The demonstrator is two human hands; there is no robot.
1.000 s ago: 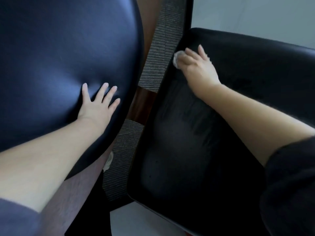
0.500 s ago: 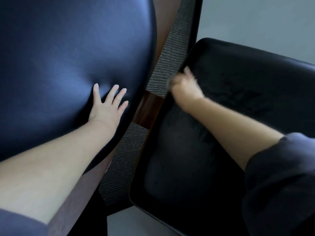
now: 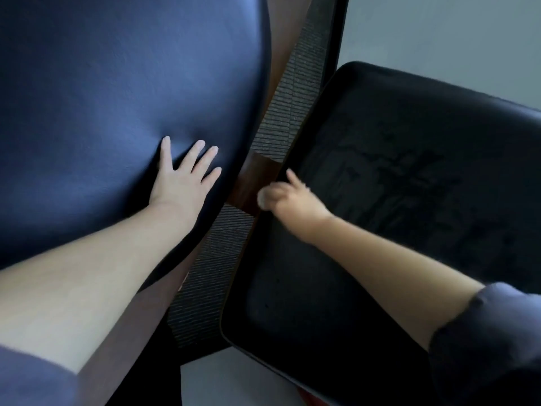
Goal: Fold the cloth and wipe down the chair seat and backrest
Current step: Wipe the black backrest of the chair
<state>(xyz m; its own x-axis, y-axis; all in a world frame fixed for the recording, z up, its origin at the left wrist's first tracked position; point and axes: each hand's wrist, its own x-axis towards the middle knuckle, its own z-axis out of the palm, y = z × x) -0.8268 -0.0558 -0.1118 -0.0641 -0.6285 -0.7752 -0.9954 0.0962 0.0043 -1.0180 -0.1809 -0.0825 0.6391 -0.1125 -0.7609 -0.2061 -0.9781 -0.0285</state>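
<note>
Pale floor [image 3: 439, 27] (grey); chair seat [image 3: 395, 206] above

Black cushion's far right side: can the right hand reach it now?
Likely yes: the right hand, gripping the cloth, sits at the left edge of the black cushion; nothing visible blocks it.

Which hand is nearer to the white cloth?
Right. The right hand grips the cloth at the black cushion's left edge; the left hand lies flat on the blue cushion, across the gap.
</note>
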